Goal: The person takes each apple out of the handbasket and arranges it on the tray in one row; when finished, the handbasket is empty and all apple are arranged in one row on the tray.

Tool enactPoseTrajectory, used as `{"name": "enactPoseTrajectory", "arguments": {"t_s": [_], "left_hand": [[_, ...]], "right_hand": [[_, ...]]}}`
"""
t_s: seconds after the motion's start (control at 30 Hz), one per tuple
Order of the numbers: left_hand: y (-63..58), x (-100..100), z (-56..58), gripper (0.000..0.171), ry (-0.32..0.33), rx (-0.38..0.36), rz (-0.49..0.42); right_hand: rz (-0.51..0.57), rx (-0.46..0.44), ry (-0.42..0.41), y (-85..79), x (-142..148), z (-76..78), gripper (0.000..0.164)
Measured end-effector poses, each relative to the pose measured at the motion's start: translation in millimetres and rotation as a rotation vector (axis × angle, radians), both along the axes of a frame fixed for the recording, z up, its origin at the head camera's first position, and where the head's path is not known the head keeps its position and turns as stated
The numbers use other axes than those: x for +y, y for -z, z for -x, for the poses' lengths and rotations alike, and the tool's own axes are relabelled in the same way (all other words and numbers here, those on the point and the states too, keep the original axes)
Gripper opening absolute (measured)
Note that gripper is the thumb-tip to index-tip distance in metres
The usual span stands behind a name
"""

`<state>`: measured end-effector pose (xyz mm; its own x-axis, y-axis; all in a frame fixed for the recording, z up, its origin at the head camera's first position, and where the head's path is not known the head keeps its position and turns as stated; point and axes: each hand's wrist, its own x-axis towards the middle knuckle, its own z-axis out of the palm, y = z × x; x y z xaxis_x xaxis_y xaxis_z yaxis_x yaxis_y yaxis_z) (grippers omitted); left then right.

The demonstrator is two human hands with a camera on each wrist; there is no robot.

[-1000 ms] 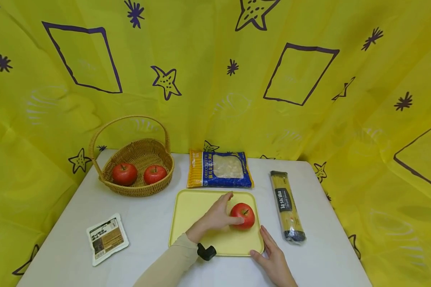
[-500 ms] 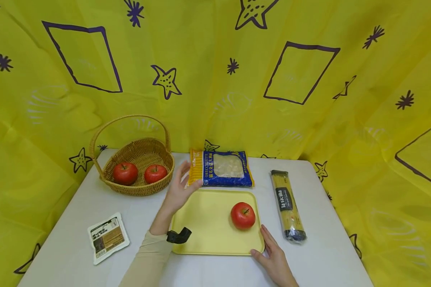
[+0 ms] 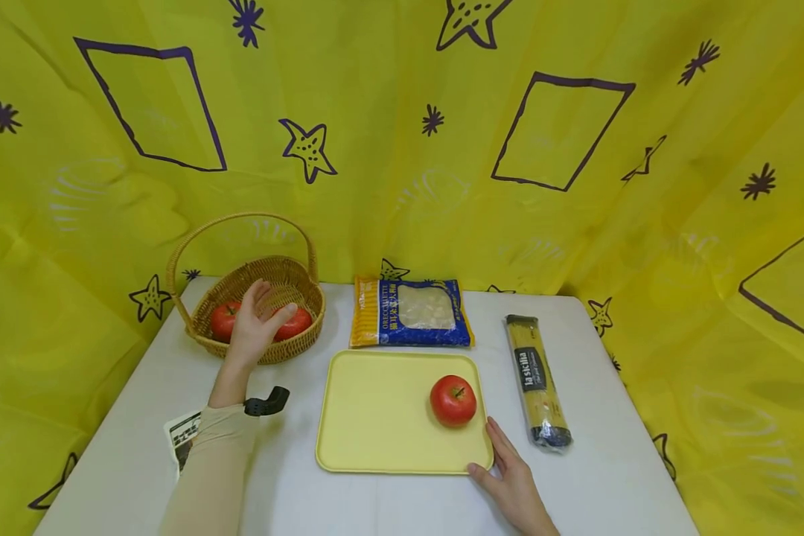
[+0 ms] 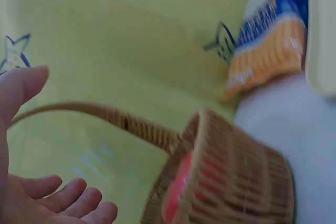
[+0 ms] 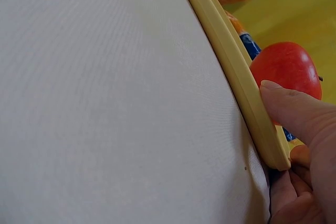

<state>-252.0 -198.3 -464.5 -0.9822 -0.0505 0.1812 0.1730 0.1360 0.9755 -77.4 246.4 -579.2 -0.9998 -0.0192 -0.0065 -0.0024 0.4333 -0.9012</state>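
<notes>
My left hand [image 3: 251,331] is over the wicker basket [image 3: 311,339], fingers spread and holding nothing. Two red apples lie in that basket: the left apple [image 3: 223,321] is partly covered by the hand, and the right apple [image 3: 298,323] shows beside the thumb. In the left wrist view the thumb and fingers stand apart, with the basket wall [image 4: 241,171] to their right. My right hand [image 3: 514,487] grips the near right corner of the yellow tray [image 3: 375,417], its thumb [image 5: 286,100] on the rim and fingers low at the corner. One red apple [image 3: 452,400] sits on the tray's right side.
Behind the tray lies a blue and orange bag of orecchiette [image 3: 415,313]. A pack of spaghetti [image 3: 536,383] lies to the right. My left sleeve partly hides a flat white-edged packet [image 3: 182,435]. The basket's tall handle [image 3: 241,216] arches up before the yellow curtain [image 3: 388,149].
My left hand has left the apple on the tray and swung left, past the orecchiette bag, to the basket. The right hand has stayed at the tray corner.
</notes>
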Motion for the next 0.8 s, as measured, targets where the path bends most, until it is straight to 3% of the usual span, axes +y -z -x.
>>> {"name": "enactPoseTrajectory", "arguments": {"t_s": [0.2,0.4,0.63,0.8], "left_hand": [[4.7,-13,16.0,0.1,0.03,-0.118,0.165],[10.1,-12,31.1,0.102,0.055,-0.179,0.318],[19.6,-13,43.1,0.102,0.078,-0.264,0.415],[20.0,-14,48.6,0.102,0.12,-0.301,0.457]], "right_hand": [[0.015,0.038,-0.028,-3.4,1,-0.3,0.082],[0.026,0.019,-0.027,-5.2,1,-0.7,0.082],[0.01,-0.002,-0.023,-2.0,0,0.0,0.083],[-0.002,-0.021,-0.01,-3.4,0,-0.2,0.083]]}}
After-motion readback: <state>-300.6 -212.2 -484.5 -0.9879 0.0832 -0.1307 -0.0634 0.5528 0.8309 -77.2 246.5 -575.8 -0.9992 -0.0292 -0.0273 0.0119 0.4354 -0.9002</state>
